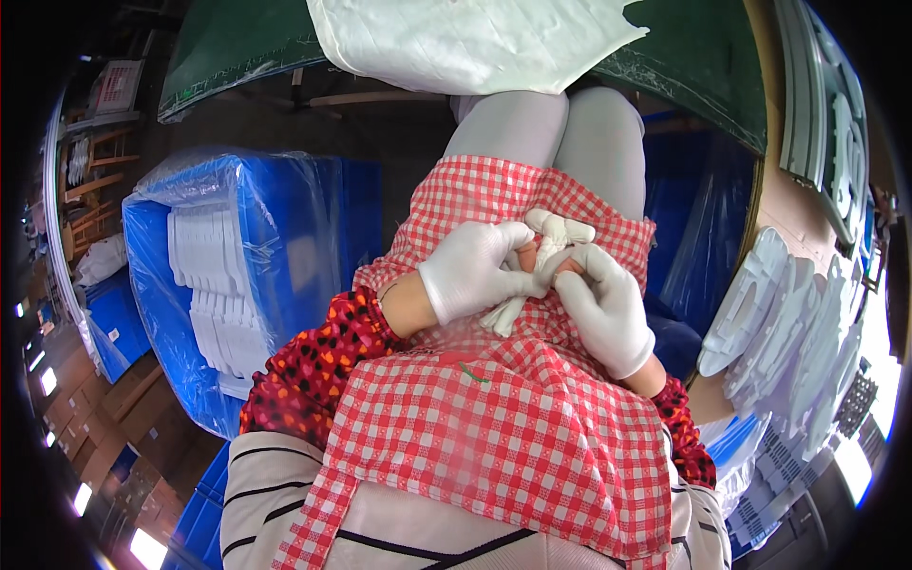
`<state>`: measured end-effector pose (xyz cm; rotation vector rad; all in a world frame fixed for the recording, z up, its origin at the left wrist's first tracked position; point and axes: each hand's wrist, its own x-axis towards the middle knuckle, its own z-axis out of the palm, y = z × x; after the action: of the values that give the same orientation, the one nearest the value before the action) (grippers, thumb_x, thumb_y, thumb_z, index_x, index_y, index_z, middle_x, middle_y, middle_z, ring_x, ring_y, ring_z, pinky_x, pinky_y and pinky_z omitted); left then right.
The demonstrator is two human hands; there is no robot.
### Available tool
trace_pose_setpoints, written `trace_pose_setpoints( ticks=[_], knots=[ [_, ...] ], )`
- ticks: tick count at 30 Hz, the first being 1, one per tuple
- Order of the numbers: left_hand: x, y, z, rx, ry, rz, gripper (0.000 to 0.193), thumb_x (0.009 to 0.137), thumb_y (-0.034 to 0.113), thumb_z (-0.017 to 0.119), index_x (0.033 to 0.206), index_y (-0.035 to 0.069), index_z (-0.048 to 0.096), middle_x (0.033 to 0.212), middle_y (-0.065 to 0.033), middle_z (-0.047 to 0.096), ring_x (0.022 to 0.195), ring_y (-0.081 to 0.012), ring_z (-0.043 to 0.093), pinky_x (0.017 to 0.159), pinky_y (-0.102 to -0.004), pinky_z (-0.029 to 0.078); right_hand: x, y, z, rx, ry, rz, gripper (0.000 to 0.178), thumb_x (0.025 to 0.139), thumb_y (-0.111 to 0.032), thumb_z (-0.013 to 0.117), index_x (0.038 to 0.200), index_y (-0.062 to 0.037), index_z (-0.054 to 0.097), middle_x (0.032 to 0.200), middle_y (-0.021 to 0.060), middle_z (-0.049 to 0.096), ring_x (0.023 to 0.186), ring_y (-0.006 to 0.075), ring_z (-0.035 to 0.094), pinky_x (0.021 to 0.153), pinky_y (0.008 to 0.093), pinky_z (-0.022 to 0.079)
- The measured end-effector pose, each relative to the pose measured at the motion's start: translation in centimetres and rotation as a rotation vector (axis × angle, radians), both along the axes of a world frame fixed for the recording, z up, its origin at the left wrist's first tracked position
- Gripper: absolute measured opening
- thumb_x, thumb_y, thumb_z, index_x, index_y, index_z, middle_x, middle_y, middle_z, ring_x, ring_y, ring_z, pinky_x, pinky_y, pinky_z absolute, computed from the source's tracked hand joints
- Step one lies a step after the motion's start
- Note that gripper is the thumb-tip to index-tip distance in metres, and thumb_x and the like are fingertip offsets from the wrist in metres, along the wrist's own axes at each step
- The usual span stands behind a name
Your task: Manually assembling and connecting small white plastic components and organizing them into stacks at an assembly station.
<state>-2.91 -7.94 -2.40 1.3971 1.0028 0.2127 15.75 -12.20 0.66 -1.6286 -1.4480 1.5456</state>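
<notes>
Both of my hands wear white gloves that leave some fingertips bare. They meet over my lap, where my left hand (pixel 473 273) and my right hand (pixel 604 306) pinch a bunched white cloth piece (pixel 559 231) between them. Its stubby, finger-like ends stick out above the fingers, and a loose white end (pixel 503 315) hangs below my left hand. Whether it is a glove or a knotted rag, I cannot make out. Under the hands lies a red and white checked apron (pixel 494 408), with a short green thread (pixel 473 372) on it.
A blue crate lined with clear plastic (pixel 275 237) stands at the left, holding stacked white parts (pixel 204 249). Ahead, a white sheet (pixel 475 43) covers part of a green surface (pixel 703 66). White flat parts (pixel 760 313) lean in a row on the right, beside a blue bin (pixel 698 209).
</notes>
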Motion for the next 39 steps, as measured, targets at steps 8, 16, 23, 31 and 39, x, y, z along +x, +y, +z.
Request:
trace_pose_setpoints(
  ticks=[8,16,23,31,39],
  knots=[
    [-0.3,-1.0,-0.3,-0.313,-0.087,0.141,0.016,0.081,0.011,0.068,0.089,-0.001,0.062,0.069,-0.0075,0.065,0.063,-0.0105,0.063,0.057,-0.0234,0.048,-0.6,1.6,-0.7,0.451,-0.133,0.151,0.014,0.08,0.005,0.055,0.094,0.0048,0.054,0.099,0.0146,0.06,0.074,0.019,0.059,0.067,0.0281,0.047],
    [-0.7,-1.6,-0.8,-0.304,-0.179,0.286,0.011,0.08,0.004,0.069,0.088,-0.002,0.063,0.072,-0.0048,0.066,0.064,-0.0054,0.06,0.056,-0.0203,0.047,0.1,-0.1,-2.2,0.55,-0.245,0.277,0.016,0.075,-0.001,0.066,0.091,-0.0004,0.062,0.08,0.0116,0.059,0.066,0.0266,0.058,0.06,0.0339,0.047],
    [-1.5,-1.8,-1.6,-0.438,-0.315,0.302,0.009,0.077,0.001,0.071,0.082,0.0,0.063,0.075,-0.0052,0.067,0.067,-0.0068,0.061,0.062,-0.0211,0.049,-0.3,-0.2,-1.0,0.507,-0.192,0.294,0.011,0.073,-0.005,0.07,0.079,-0.0014,0.062,0.075,0.0111,0.059,0.068,0.0282,0.059,0.061,0.0359,0.048],
    [-1.6,-1.7,-1.0,-0.429,-0.294,0.295,0.011,0.074,0.0,0.072,0.083,0.001,0.066,0.076,-0.004,0.067,0.07,-0.0082,0.062,0.067,-0.021,0.051,0.2,-0.1,-1.2,0.575,-0.159,0.442,0.01,0.072,-0.005,0.07,0.078,-0.0029,0.062,0.075,0.0101,0.059,0.068,0.0272,0.059,0.061,0.036,0.048],
    [-1.9,-0.8,-1.3,-0.552,-0.329,0.371,0.013,0.071,-0.007,0.068,0.081,-0.001,0.063,0.079,-0.0073,0.068,0.07,-0.0108,0.063,0.065,-0.0223,0.05,1.1,0.2,-0.9,0.549,-0.185,0.556,0.011,0.07,-0.004,0.07,0.078,-0.0031,0.062,0.074,0.0101,0.059,0.067,0.0267,0.06,0.061,0.0365,0.049]
  ],
)
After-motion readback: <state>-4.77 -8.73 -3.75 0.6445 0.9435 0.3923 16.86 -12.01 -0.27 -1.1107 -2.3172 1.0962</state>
